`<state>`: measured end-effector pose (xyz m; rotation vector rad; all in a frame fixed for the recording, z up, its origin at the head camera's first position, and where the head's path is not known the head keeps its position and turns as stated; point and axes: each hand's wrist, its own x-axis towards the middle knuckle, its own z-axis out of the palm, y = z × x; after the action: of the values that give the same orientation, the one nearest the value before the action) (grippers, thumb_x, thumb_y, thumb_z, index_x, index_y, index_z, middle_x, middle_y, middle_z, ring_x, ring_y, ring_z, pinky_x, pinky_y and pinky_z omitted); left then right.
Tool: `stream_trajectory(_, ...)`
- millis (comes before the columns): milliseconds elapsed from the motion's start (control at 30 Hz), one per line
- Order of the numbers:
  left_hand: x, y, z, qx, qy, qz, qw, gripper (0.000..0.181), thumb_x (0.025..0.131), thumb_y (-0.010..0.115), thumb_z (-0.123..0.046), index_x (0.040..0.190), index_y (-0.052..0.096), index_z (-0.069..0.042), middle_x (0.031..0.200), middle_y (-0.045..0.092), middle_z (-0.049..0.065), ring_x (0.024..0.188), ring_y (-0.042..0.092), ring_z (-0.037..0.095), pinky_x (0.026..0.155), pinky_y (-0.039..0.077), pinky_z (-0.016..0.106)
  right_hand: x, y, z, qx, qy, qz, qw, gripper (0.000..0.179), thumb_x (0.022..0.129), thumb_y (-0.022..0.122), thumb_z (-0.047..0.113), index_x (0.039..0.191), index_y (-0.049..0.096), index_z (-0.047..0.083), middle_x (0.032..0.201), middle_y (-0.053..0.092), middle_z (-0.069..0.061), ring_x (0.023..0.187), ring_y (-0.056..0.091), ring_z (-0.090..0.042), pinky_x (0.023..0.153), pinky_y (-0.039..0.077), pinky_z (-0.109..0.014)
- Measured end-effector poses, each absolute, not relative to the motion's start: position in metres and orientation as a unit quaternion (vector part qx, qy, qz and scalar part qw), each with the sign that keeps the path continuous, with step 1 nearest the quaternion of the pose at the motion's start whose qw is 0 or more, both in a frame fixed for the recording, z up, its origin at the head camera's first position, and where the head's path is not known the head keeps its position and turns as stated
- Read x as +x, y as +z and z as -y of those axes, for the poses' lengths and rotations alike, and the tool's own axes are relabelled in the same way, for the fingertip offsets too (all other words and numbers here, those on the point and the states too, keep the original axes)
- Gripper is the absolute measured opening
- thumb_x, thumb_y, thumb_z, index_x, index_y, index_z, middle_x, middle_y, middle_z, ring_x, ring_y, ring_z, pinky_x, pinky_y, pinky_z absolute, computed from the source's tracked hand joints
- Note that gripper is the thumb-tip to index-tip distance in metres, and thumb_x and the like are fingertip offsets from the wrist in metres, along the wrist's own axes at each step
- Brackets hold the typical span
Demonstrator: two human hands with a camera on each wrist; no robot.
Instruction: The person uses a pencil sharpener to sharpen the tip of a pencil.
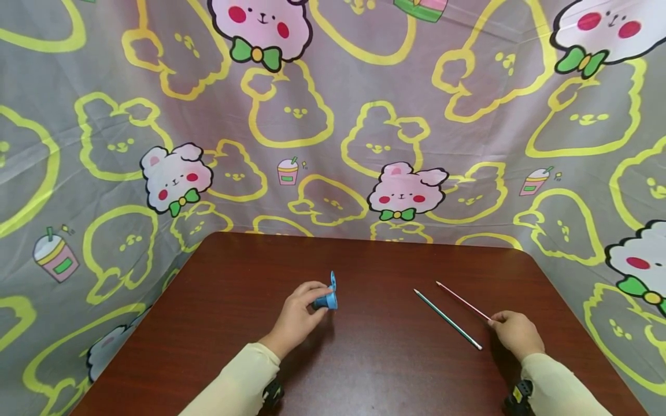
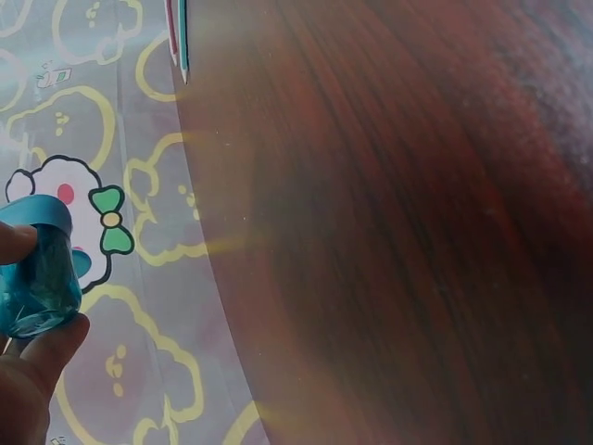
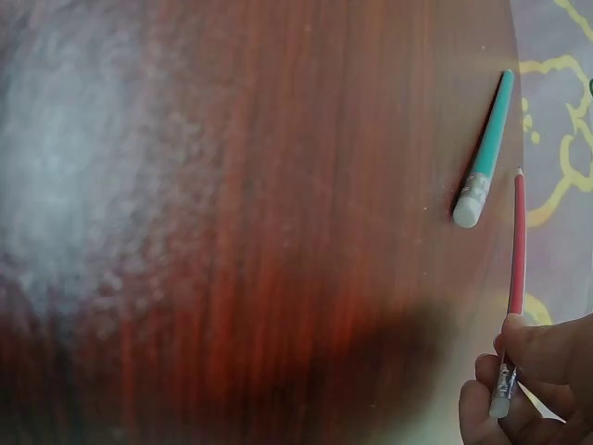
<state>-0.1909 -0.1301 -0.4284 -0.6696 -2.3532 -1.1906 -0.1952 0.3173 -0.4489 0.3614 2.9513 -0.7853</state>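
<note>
My left hand point(image 1: 298, 318) grips a small blue pencil sharpener point(image 1: 325, 301) between thumb and fingers, tipped on its side with its lid flipped up. In the left wrist view its see-through body point(image 2: 39, 283) shows between the fingertips. On the right, my right hand point(image 1: 517, 334) pinches a red pencil point(image 3: 518, 246) near its eraser end, the tip pointing away toward the back of the table. Just left of it lies a green pencil point(image 1: 448, 319) with a white eraser point(image 3: 467, 212), untouched and roughly parallel.
The dark reddish-brown table point(image 1: 385, 358) has a glossy wood-grain top. Behind it and along both sides hangs a grey cloth point(image 1: 333, 156) printed with cartoon animals. Dark wrist devices sit at both cream sleeves point(image 1: 239, 375).
</note>
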Motion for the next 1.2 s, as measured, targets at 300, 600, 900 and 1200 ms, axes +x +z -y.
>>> stream_trajectory(300,-0.1922,-0.4312,0.129,-0.233,-0.434,0.847,0.198,0.038,0.076,0.076,0.007,0.111,0.072,-0.007,0.111,0.062,0.002,0.092,0.059,0.018,0.067,0.05,0.022,-0.1946,-0.4529,-0.3215,0.116,-0.256,-0.959,0.042,0.025,0.093,0.059,0.018,0.099,0.066,-0.005,0.102,0.063,-0.027,0.087,0.06,-0.038,0.071,0.046,-0.052)
stream_trajectory(600,-0.195,-0.4317,0.1272,-0.242,-0.435,0.841,0.211,0.037,0.075,0.076,0.007,0.111,0.072,-0.004,0.11,0.063,0.006,0.092,0.061,0.019,0.065,0.052,0.023,-0.1958,-0.451,-0.3215,0.116,-0.244,-0.961,0.057,0.025,0.093,0.059,0.018,0.101,0.066,-0.005,0.1,0.065,-0.025,0.081,0.062,-0.033,0.066,0.048,-0.048)
stream_trajectory(900,-0.1961,-0.4316,0.1275,-0.239,-0.435,0.843,0.206,0.037,0.076,0.075,0.007,0.112,0.071,-0.004,0.111,0.063,0.006,0.091,0.061,0.019,0.065,0.051,0.023,-0.196,-0.4491,-0.3189,0.112,-0.236,-0.964,0.058,0.02,0.089,0.063,0.015,0.096,0.068,-0.003,0.094,0.066,-0.022,0.076,0.062,-0.03,0.061,0.048,-0.046)
stream_trajectory(1200,-0.2005,-0.4304,0.1285,-0.225,-0.453,0.844,0.182,0.038,0.078,0.074,0.007,0.115,0.07,-0.004,0.113,0.062,0.006,0.09,0.06,0.018,0.067,0.054,0.033,-0.1988,-0.4509,-0.32,0.109,-0.231,-0.965,0.065,0.02,0.087,0.066,0.017,0.094,0.069,-0.002,0.095,0.067,-0.021,0.079,0.062,-0.032,0.063,0.048,-0.049)
